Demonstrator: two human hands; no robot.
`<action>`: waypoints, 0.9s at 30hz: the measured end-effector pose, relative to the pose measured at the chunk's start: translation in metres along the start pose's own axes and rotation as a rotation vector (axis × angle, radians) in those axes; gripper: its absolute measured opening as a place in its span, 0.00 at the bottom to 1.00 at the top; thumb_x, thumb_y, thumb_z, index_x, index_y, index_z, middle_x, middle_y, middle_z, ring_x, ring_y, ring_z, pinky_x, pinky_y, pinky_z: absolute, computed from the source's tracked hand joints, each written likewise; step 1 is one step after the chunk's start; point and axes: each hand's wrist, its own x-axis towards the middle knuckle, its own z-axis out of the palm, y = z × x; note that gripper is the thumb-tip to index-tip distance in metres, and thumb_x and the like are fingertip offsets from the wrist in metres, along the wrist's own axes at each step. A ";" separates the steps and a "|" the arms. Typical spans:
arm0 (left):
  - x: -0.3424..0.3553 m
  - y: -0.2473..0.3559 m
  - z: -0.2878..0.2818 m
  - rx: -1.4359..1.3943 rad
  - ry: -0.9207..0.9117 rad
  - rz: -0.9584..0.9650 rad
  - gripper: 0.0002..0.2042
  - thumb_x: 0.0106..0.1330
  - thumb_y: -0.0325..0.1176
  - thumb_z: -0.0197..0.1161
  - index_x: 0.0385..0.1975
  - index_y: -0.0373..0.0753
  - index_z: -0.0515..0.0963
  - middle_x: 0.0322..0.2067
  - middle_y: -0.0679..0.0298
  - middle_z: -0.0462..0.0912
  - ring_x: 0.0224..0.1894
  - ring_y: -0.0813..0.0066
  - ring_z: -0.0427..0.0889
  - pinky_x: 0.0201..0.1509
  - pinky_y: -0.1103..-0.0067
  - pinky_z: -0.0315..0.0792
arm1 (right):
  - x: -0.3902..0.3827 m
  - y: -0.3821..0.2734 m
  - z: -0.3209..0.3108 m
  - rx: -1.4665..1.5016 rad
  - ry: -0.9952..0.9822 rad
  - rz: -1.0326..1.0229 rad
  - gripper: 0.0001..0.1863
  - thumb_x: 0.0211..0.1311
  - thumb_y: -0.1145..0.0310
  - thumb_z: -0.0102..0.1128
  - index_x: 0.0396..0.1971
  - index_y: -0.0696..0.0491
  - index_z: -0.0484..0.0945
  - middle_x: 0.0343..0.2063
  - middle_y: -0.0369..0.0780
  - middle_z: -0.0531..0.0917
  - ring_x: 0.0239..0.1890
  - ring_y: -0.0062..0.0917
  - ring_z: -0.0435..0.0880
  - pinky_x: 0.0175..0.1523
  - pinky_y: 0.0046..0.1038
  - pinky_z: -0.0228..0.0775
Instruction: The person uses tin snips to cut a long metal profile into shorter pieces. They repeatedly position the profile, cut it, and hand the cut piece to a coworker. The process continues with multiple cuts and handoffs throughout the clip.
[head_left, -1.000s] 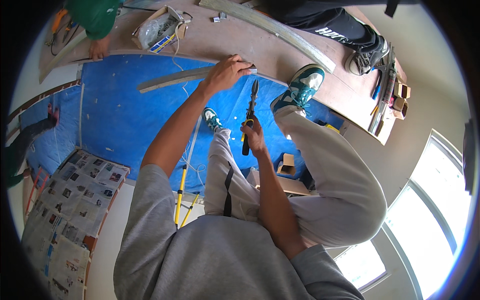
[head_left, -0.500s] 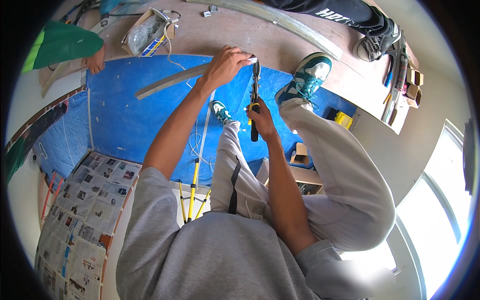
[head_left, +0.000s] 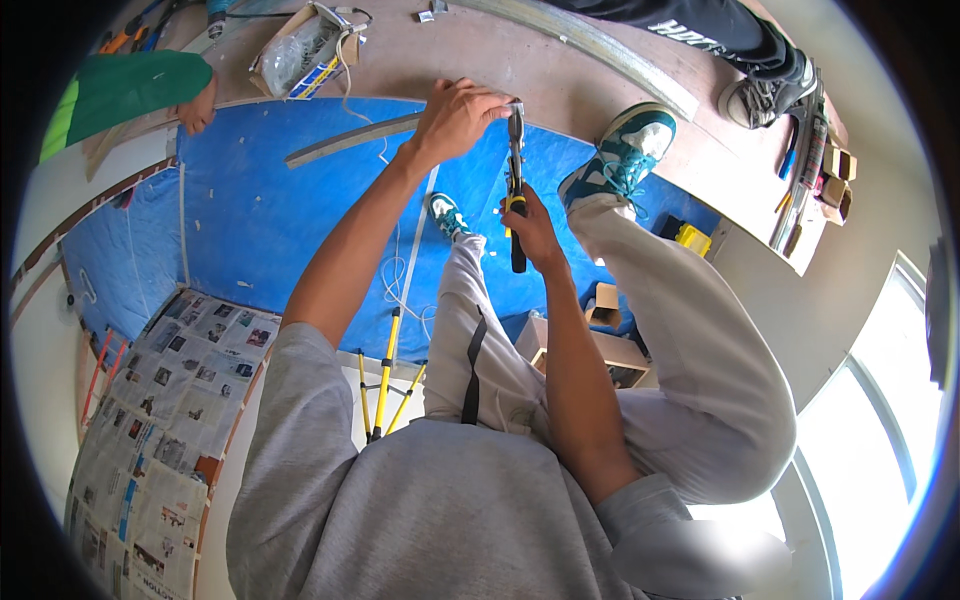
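Observation:
My left hand (head_left: pixel 460 118) is closed on the end of a long grey metal channel (head_left: pixel 352 143), which runs out leftward beneath the wrist over the blue sheet. Fingers of my right hand (head_left: pixel 533 236) wrap round the handles of metal snips (head_left: pixel 516 165) with black and yellow grips. The snips point away from me, and their jaws are at the channel's end beside my left fingertips. Whether the blades have cut into the metal is too small to tell. My raised right shoe (head_left: pixel 632 150) rests on the board, just right of the snips.
Along the far side lies a brown board (head_left: pixel 420 60) bearing another metal channel (head_left: pixel 590 50) and an opened box (head_left: pixel 305 60). A co-worker's hand (head_left: pixel 197 108) is at its left; another person's shoe (head_left: pixel 765 98) stands right. Below are a blue sheet (head_left: pixel 290 210) and yellow tripod (head_left: pixel 385 385).
The whole view has shifted slightly, moving the scene right and up. Both hands keep their grip, with the snips still at the channel's end. A green-and-dark shape at the left edge has gone from view.

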 end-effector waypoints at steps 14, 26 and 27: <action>0.005 0.006 0.007 -0.086 0.041 0.002 0.11 0.72 0.35 0.61 0.43 0.39 0.87 0.41 0.55 0.89 0.45 0.52 0.86 0.50 0.63 0.78 | -0.002 -0.006 0.006 0.116 0.087 -0.041 0.41 0.52 0.66 0.64 0.69 0.61 0.67 0.36 0.38 0.81 0.35 0.21 0.78 0.42 0.24 0.71; 0.009 0.003 0.008 -0.113 0.038 -0.020 0.11 0.72 0.36 0.61 0.44 0.39 0.87 0.42 0.55 0.89 0.45 0.51 0.86 0.50 0.63 0.78 | 0.001 0.004 -0.002 -0.054 0.083 0.008 0.39 0.54 0.67 0.64 0.70 0.55 0.68 0.42 0.39 0.81 0.40 0.23 0.78 0.47 0.26 0.71; 0.010 0.002 0.009 -0.120 0.050 -0.014 0.11 0.72 0.36 0.61 0.44 0.39 0.87 0.42 0.55 0.89 0.45 0.51 0.86 0.50 0.63 0.79 | 0.001 0.003 -0.001 -0.042 0.078 -0.006 0.39 0.54 0.67 0.64 0.70 0.55 0.68 0.42 0.39 0.81 0.40 0.23 0.78 0.47 0.26 0.72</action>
